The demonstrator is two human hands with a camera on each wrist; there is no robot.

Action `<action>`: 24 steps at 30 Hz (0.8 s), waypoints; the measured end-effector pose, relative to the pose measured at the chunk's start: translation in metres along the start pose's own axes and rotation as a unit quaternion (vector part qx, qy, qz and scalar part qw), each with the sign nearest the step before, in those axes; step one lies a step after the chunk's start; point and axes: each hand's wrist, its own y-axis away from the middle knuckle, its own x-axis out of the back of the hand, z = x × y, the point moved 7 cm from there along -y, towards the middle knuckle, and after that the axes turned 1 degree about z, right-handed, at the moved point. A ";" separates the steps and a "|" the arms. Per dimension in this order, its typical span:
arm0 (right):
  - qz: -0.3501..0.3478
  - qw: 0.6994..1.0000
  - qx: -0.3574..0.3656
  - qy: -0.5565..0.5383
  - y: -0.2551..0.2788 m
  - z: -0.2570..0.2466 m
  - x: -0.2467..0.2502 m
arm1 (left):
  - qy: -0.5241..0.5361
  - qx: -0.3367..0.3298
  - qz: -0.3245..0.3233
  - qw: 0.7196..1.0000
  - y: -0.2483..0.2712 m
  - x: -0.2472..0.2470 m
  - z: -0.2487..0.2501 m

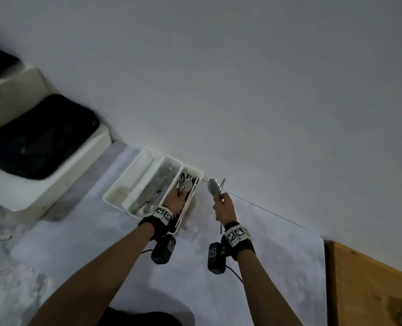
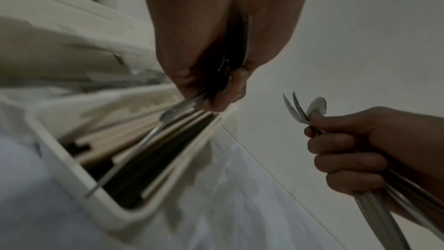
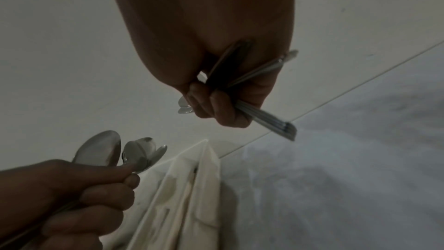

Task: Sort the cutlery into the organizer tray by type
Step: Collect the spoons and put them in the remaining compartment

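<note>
mid-sort | left hand [image 1: 176, 199] fingers curled round spoons [image 3: 115, 152] in organizer tray [image 1: 115, 192], 3 o'clock bin | right hand [image 1: 223, 209] fist on spoon bundle [image 1: 215, 187] — unplaced | 9 o'clock bin looks empty — desk [image 1: 266, 267] cutlery-free

The white organizer tray [image 1: 115, 191] stands hard against the far wall [image 1: 266, 90], so nothing passes behind it; its right compartment is taken up by the left hand [image 1: 175, 198] and cutlery. To the tray's right the pale tabletop [image 1: 266, 243] lies open up to the wall, where the right hand [image 1: 223, 208] holds upright spoons [image 1: 215, 187]. On the far left a white appliance [image 1: 61, 175] crowds the tray's left side.
</note>
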 end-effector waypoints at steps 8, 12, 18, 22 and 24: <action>-0.033 0.994 -0.022 -0.102 0.005 -0.076 -0.105 | 0.001 0.041 -0.015 0.999 -0.026 0.115 -0.006; -0.039 0.994 -0.050 -0.086 -0.006 -0.094 -0.154 | 0.039 0.067 -0.044 0.996 -0.046 0.152 -0.020; -0.049 0.996 -0.066 -0.038 -0.023 -0.104 -0.222 | 0.035 0.092 -0.068 0.993 -0.065 0.183 -0.041; -0.032 0.994 -0.104 -0.025 -0.023 -0.105 -0.246 | 0.028 0.107 -0.096 0.989 -0.077 0.189 -0.050; -0.029 0.993 -0.109 -0.036 -0.024 -0.109 -0.253 | 0.018 0.103 -0.109 0.989 -0.082 0.188 -0.050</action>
